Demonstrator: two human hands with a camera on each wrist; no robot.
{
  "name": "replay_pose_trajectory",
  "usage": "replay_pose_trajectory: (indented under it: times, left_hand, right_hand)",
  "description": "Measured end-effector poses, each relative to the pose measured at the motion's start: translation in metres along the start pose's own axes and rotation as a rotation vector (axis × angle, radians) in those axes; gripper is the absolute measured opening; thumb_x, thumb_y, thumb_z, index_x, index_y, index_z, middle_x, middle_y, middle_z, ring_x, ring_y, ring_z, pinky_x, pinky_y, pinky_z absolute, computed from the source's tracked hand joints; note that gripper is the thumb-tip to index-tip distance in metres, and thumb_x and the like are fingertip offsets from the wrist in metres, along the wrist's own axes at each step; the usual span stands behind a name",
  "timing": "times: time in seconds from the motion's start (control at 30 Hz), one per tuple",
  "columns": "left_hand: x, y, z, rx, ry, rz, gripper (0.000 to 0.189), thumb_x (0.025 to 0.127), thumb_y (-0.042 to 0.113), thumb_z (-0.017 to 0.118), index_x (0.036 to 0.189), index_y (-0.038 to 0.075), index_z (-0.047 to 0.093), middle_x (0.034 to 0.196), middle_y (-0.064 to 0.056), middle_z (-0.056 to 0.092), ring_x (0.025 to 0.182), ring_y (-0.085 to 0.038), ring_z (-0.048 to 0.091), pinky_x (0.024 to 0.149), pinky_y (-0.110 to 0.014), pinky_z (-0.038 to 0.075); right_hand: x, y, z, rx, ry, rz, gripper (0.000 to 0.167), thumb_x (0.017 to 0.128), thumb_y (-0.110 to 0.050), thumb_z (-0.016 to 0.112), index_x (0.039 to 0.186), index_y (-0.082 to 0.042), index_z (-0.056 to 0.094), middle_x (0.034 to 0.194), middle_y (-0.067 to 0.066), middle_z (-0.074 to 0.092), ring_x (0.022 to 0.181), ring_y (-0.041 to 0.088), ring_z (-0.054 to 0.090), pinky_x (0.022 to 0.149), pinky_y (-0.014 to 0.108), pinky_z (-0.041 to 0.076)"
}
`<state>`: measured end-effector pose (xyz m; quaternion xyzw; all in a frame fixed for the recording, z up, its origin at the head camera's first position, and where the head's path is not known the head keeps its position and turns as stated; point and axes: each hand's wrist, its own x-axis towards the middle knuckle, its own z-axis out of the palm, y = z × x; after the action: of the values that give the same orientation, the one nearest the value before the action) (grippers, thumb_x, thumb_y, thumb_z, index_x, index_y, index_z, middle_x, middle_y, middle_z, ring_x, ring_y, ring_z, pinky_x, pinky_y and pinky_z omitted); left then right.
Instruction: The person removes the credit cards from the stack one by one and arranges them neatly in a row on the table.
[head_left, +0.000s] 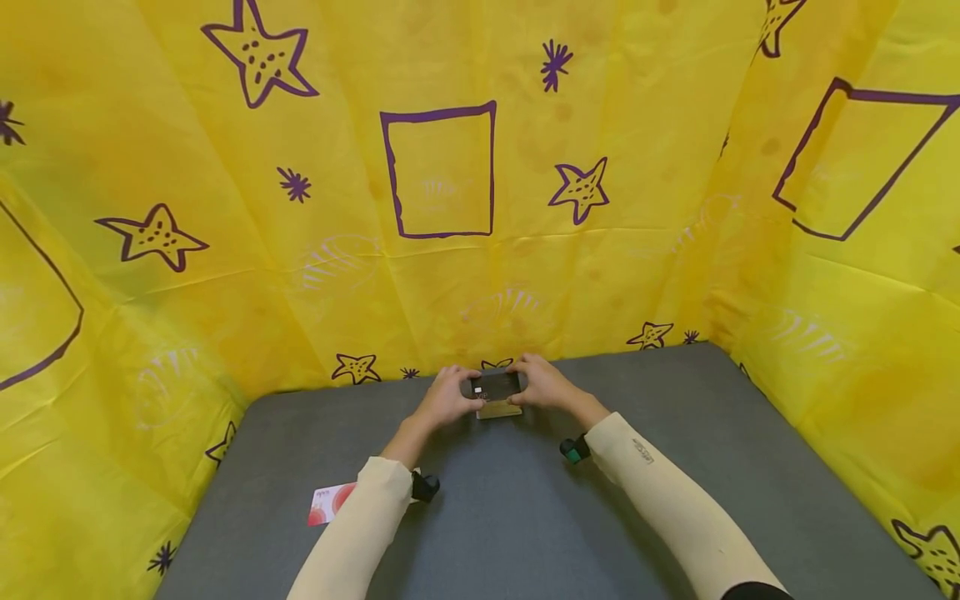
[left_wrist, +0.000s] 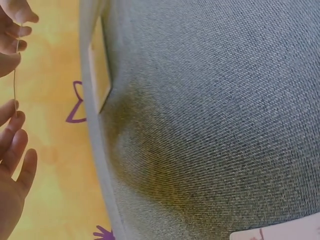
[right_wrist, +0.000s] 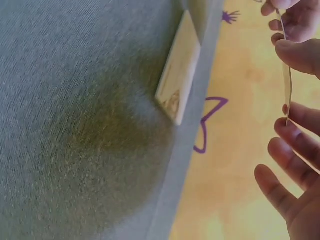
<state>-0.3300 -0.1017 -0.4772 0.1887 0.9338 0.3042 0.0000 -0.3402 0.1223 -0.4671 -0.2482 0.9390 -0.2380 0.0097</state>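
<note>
A dark card marked VIP (head_left: 495,386) is held up near the far edge of the table, pinched at its left end by my left hand (head_left: 446,397) and at its right end by my right hand (head_left: 549,385). Both wrist views show this card edge-on as a thin strip, slightly bent, with thumb and fingertips of each hand on it. Just below it, a gold-toned card (head_left: 500,411) lies by the table's far edge; it also appears in the right wrist view as a pale card (right_wrist: 181,70). The held card is off the table.
A white and red card (head_left: 324,505) lies on the grey table (head_left: 495,517) beside my left forearm, which partly covers it. Yellow cloth (head_left: 442,292) with purple drawings rises behind the table and along both sides.
</note>
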Motion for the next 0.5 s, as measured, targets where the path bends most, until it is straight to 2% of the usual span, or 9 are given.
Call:
replay_pose_trajectory:
  times: [0.3, 0.5]
  left_hand:
    - [-0.012, 0.001, -0.010, -0.041, 0.025, 0.025, 0.053, 0.080, 0.027, 0.078, 0.127, 0.010, 0.062, 0.123, -0.012, 0.057, 0.116, -0.031, 0.048, 0.095, -0.052, 0.044]
    - [-0.020, -0.001, -0.014, -0.041, 0.036, 0.024, 0.053, 0.079, 0.026, 0.080, 0.126, 0.010, 0.063, 0.119, -0.010, 0.058, 0.113, -0.029, 0.048, 0.095, -0.050, 0.044]
  right_hand:
    - [-0.004, -0.007, 0.001, 0.117, 0.047, -0.022, 0.054, 0.078, -0.028, 0.081, 0.123, -0.005, 0.064, 0.113, 0.012, 0.057, 0.103, 0.035, 0.055, 0.082, 0.040, 0.044]
    - [-0.009, -0.014, 0.005, 0.163, 0.076, -0.034, 0.052, 0.078, -0.025, 0.081, 0.123, -0.005, 0.064, 0.110, 0.010, 0.056, 0.097, 0.031, 0.053, 0.079, 0.037, 0.042]
